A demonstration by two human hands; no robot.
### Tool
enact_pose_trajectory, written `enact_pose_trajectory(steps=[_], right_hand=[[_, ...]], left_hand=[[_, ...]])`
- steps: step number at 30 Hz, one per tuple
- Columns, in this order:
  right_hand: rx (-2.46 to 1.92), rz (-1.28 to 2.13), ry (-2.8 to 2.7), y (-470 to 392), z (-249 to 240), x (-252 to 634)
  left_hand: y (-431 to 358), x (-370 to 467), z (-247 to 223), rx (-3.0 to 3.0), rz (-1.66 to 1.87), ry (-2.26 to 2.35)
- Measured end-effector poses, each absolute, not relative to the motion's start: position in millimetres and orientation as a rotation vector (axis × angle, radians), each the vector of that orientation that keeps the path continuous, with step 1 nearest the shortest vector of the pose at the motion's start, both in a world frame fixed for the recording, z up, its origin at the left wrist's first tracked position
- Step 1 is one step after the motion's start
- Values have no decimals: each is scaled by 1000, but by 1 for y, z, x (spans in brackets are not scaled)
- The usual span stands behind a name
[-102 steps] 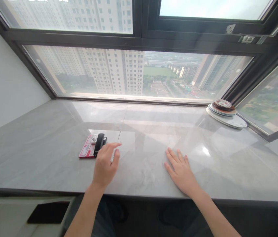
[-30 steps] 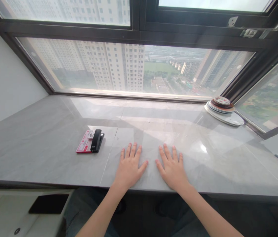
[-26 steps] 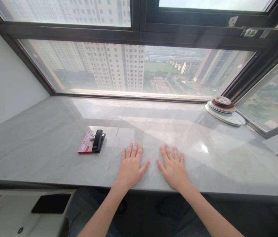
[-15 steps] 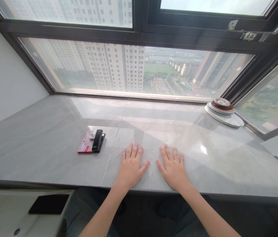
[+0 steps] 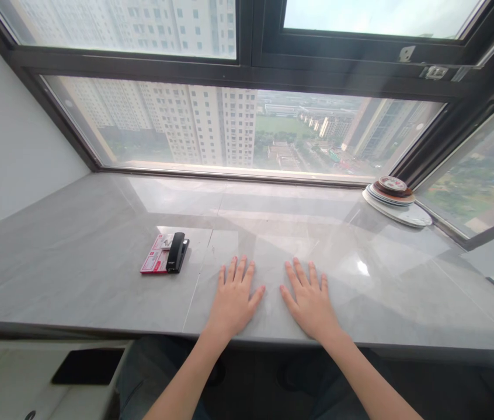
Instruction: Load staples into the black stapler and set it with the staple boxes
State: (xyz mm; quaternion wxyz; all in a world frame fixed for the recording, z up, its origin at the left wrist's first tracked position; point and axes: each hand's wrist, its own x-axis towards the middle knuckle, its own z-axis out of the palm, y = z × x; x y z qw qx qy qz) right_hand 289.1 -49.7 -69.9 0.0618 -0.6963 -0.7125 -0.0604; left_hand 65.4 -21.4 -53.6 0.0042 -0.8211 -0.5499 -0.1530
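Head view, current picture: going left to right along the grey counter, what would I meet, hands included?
Red-and-white pack → black stapler → left hand → right hand → stack of round discs.

No words, brands or numbers can be read. Small print is carried by the red-and-white packet (image 5: 155, 258), set in from the ledge's (image 5: 76, 280) front edge, and tiny pale lettering by the black stapler (image 5: 176, 252) beside it. Reddish markings, likewise illegible, are borne by the top disc (image 5: 393, 184) at the far right corner.
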Motion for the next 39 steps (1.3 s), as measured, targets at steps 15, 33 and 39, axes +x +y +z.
enact_pose_trajectory(steps=[15,33,39], right_hand=[[-2108,-137,-2143,-51,-64,289],[-2091,-119,-2137,-52,-65,289],[-2091,-117,-2138,-52,-64,289]], left_hand=[[-21,61,-55,-2590,-507,-1716],[-20,59,-54,-2598,-495,-1710],[-20,59,-54,-2607,-505,-1704]])
